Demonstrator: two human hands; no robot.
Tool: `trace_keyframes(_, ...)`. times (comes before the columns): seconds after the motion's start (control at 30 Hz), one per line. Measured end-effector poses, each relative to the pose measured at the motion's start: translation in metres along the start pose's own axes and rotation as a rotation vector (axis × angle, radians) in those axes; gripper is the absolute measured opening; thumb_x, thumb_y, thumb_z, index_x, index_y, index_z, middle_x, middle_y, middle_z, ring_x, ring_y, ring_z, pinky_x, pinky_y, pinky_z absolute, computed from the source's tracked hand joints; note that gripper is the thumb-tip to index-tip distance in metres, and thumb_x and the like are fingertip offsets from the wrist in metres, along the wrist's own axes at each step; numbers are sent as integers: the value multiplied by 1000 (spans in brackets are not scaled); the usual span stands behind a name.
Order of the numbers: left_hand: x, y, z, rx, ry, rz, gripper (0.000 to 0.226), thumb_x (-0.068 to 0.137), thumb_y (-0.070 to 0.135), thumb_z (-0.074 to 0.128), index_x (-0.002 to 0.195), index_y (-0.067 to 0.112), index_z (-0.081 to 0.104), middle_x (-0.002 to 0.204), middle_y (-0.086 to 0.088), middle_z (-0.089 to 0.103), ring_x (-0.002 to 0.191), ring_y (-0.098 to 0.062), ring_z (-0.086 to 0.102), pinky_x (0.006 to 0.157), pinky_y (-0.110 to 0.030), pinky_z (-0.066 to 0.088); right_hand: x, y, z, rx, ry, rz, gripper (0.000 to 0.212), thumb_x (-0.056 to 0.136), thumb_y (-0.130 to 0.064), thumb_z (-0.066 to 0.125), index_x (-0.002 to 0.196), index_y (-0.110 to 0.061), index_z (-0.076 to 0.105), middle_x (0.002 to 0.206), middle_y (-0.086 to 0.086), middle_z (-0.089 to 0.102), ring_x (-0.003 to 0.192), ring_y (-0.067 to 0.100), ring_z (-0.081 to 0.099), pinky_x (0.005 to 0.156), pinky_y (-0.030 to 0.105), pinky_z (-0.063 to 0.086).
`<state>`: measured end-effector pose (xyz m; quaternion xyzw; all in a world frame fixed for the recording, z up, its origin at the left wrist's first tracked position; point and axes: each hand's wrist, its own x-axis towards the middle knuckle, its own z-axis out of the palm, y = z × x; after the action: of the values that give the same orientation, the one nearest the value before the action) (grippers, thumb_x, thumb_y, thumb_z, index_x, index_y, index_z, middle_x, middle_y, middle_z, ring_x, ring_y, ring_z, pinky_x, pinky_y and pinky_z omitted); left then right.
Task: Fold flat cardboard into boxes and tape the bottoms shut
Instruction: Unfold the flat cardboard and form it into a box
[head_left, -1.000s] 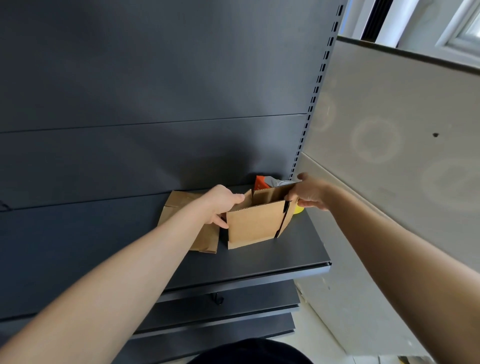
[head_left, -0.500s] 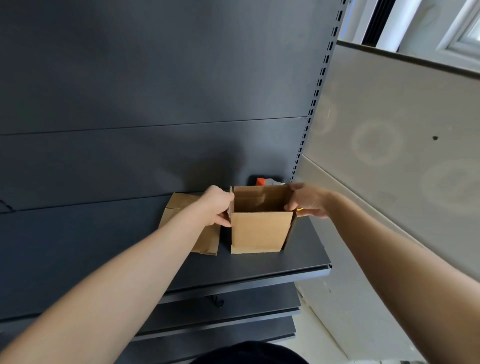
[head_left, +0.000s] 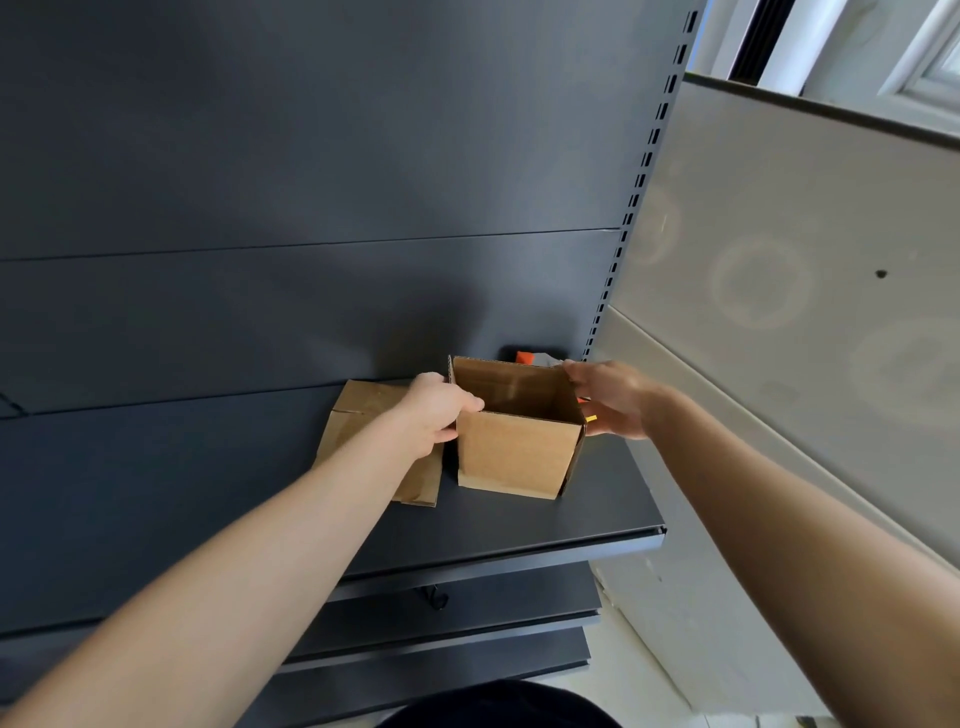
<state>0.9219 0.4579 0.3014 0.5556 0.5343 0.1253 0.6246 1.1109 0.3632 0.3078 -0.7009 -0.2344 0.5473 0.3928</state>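
The small brown cardboard box (head_left: 517, 452) stood open-topped on the dark metal shelf (head_left: 519, 525), just beside a flat brown cardboard blank (head_left: 363, 410). I judged its bottom the danger, since I could see no tape there: an uneven squeeze or lift could let the flaps spring open or the walls slant. My left hand (head_left: 434, 410) was clamped on the left wall with the thumb over the near corner, and my right hand (head_left: 610, 397) gripped the far right rim, both arms stretched forward.
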Motion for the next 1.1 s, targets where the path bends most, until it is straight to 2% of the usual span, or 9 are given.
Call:
trace_keyframes(0.17,0,-4,3,-41,37,0,43,88,2,60,129,10,50,125,-10,55,113,-26,53,91,-37,50,4,2,3,-97,57,-12,27,100,-34,43,114,-21,61,113,6,68,105,27,64,92,44,52)
trace_keyframes(0.3,-1,-6,5,-94,72,37,52,87,-2,62,132,13,42,125,-8,50,109,-24,51,87,-36,49,8,2,8,-154,168,-29,30,98,-38,47,116,-19,62,108,7,69,96,24,66,75,35,56)
trace_keyframes(0.4,0,-8,5,-123,133,72,47,83,-2,67,120,16,44,122,-9,50,108,-25,53,86,-37,51,9,1,11,-175,223,-21,32,96,-41,50,112,-16,62,105,8,68,96,26,66,76,37,57)
trace_keyframes(0.5,-1,-11,5,-111,154,117,42,83,-1,68,116,15,48,119,-9,54,105,-24,56,78,-33,51,10,0,13,-160,251,-19,34,96,-41,51,111,-13,62,99,9,68,81,22,64,64,31,55)
trace_keyframes(0.57,-2,-13,3,-97,161,151,40,84,-1,67,116,15,50,118,-8,57,103,-22,57,76,-31,50,11,0,14,-150,266,-19,34,96,-41,51,111,-12,62,99,10,67,75,20,63,64,31,56)
trace_keyframes(0.67,-4,-16,-1,-80,136,183,43,86,1,65,124,17,53,125,-6,57,111,-23,56,84,-34,51,14,0,15,-120,285,-21,35,96,-39,51,112,-10,62,96,10,66,70,20,63,70,36,58)
trace_keyframes(0.8,-11,-18,-3,-89,80,189,53,89,4,62,138,20,48,141,-3,46,126,-25,48,100,-44,47,16,-1,15,-133,311,-15,37,95,-39,52,110,-7,63,90,10,65,65,20,61,69,37,58)
trace_keyframes(0.93,-13,-22,3,-64,39,207,54,92,9,59,142,23,44,146,1,34,129,-22,42,102,-43,45,16,-2,16,-186,314,-17,39,96,-41,51,113,-8,62,94,11,64,64,19,60,51,28,55)
trace_keyframes(1.1,-9,-21,7,79,-29,216,50,97,12,50,145,24,38,146,3,29,133,-21,34,111,-43,34,22,0,18,-256,356,-35,44,94,-45,51,124,-13,59,111,14,64,91,28,64,47,23,48)
